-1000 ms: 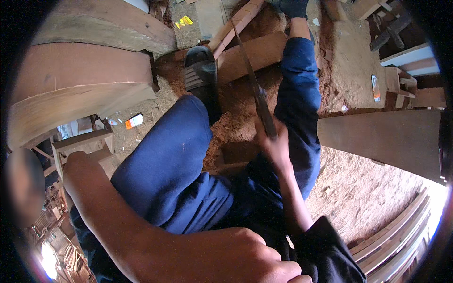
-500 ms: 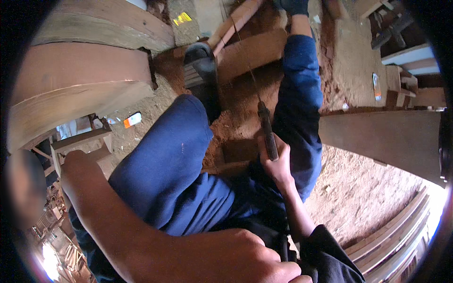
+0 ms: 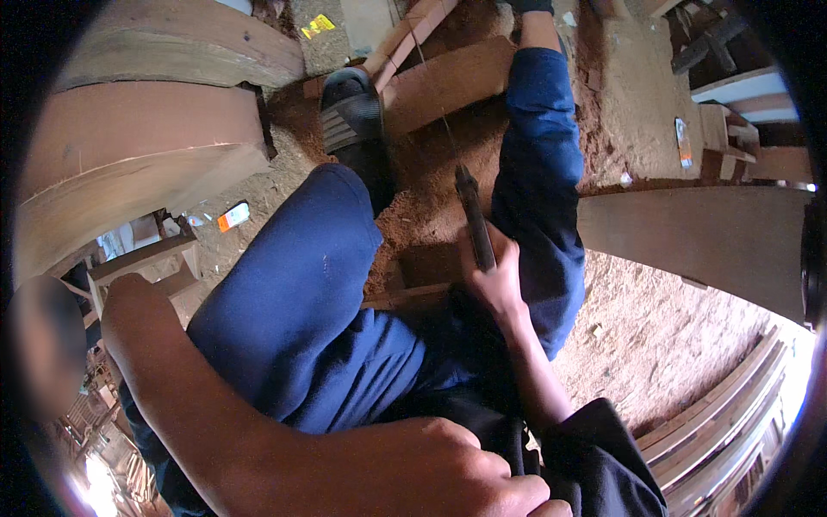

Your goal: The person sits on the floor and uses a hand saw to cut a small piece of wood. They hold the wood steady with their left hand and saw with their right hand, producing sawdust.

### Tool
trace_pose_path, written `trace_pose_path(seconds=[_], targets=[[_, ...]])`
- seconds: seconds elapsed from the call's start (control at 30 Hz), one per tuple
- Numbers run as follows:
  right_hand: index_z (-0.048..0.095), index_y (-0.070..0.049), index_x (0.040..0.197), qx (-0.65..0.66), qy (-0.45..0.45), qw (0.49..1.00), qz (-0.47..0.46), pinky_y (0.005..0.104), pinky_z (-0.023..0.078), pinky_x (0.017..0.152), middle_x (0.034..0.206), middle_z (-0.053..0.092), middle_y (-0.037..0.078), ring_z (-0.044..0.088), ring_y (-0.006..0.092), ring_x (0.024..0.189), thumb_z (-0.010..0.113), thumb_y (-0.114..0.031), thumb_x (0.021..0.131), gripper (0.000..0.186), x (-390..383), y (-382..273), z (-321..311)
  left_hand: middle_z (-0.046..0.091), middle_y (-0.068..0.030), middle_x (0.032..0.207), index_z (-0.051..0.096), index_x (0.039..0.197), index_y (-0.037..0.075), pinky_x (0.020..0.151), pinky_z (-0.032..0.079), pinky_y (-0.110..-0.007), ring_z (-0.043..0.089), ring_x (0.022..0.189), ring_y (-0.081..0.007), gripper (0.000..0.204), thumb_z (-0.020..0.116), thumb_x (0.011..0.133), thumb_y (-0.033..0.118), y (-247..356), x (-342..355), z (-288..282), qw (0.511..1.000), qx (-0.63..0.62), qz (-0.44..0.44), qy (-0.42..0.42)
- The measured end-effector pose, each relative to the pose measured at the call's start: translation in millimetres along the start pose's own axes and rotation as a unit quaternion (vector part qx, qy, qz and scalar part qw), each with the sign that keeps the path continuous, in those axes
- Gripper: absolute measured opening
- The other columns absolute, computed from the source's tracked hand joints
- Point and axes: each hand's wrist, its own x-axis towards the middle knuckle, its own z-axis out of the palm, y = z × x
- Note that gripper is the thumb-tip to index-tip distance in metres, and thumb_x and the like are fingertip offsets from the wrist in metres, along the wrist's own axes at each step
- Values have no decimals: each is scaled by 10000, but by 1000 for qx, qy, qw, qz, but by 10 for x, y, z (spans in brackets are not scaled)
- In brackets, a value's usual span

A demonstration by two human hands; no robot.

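My right hand (image 3: 498,276) is closed round the dark handle of a slim tool (image 3: 474,215). A thin, wire-like shaft runs from the handle toward the far edge, passing over a reddish wooden strip (image 3: 401,52). That strip slants between my feet, beside a broader wooden board (image 3: 448,84). My left hand (image 3: 469,474) lies large at the lower edge, close to my body, its fingers curled; whatever they hold, if anything, is hidden. My bent left leg (image 3: 284,267) and stretched right leg (image 3: 538,198) frame the tool.
Thick timber beams (image 3: 146,129) fill the left side. A wide plank (image 3: 698,246) stands at the right, with stacked slats (image 3: 715,439) lower down. Sawdust and scraps, including a yellow wrapper (image 3: 317,26), litter the ground. Another person (image 3: 47,345) is at the far left edge.
My right hand and the tool have slid slightly away from me, along the shaft's line. The whole view has shifted a little. The left hand looks unchanged.
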Motion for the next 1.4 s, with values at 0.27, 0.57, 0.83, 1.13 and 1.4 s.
trace_pose_path(seconds=[0.27, 0.57, 0.83, 1.13, 1.4], targets=[[582, -3, 799, -24, 14, 999, -24, 301, 440, 547, 618, 523, 8, 505, 78, 607, 642, -160, 941, 219, 399, 39, 82, 489, -42, 620, 571, 865, 27, 442, 433, -304, 574, 533, -166, 107, 588, 771, 73, 65, 15, -28, 998, 53, 46, -4], [620, 12, 904, -86, -17, 992, -93, 321, 454, 535, 592, 543, 86, 552, 106, 571, 644, -141, 908, 155, 701, -34, 159, 501, -43, 621, 590, 887, 23, 446, 446, -293, 570, 526, -158, 105, 579, 785, 48, 36, 14, 0, 997, 61, 49, 7], [615, 3, 876, -113, -32, 991, -67, 312, 435, 513, 592, 542, 69, 540, 92, 552, 612, -172, 939, 186, 215, -21, -31, 486, -26, 596, 593, 873, 33, 427, 433, -268, 557, 513, -134, 89, 592, 783, 30, -6, -41, 21, 999, 42, 27, -14], [587, 2, 792, -8, -9, 1000, -14, 313, 450, 569, 605, 522, 53, 543, 107, 609, 618, -166, 945, 229, 280, -109, -108, 507, -30, 630, 605, 922, 28, 447, 453, -279, 575, 535, -146, 132, 592, 791, 29, 42, -10, -98, 998, 37, 45, 15], [622, -10, 848, -61, -29, 998, -14, 305, 479, 583, 672, 602, 38, 576, 99, 640, 632, -134, 925, 147, 687, -167, 15, 504, -30, 635, 588, 900, 34, 451, 448, -279, 559, 536, -135, 114, 607, 788, 31, 45, 20, 1, 994, 92, 54, 5]])
